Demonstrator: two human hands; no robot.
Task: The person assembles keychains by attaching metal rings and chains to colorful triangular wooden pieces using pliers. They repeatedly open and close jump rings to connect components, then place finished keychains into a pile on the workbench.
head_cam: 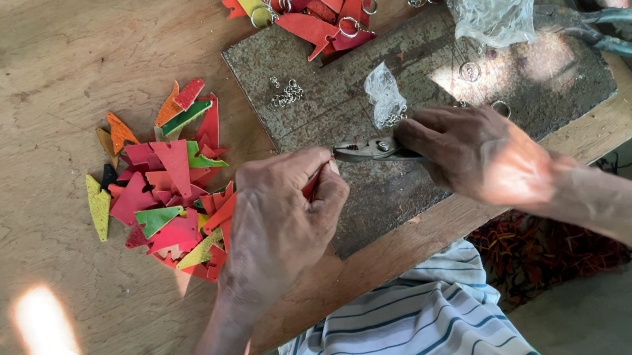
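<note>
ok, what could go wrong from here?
1. The left hand pinches a small red piece right at the tip of the pliers held by the right hand; a slip could nip the fingers.
2. Loose small rings lie on the grey slab near the work; a nudge may scatter them.
3. The pile of coloured pieces sits beside the left hand and could be swept aside.

A craft workshop: worn wooden bench (pixel 13 164) (pliers (pixel 628 31), cut leather pieces (pixel 164 192))

Red, orange, yellow and green triangles (pixel 164 193); blue-and-white striped cloth (pixel 414 330); grey slab (pixel 432 60).
</note>
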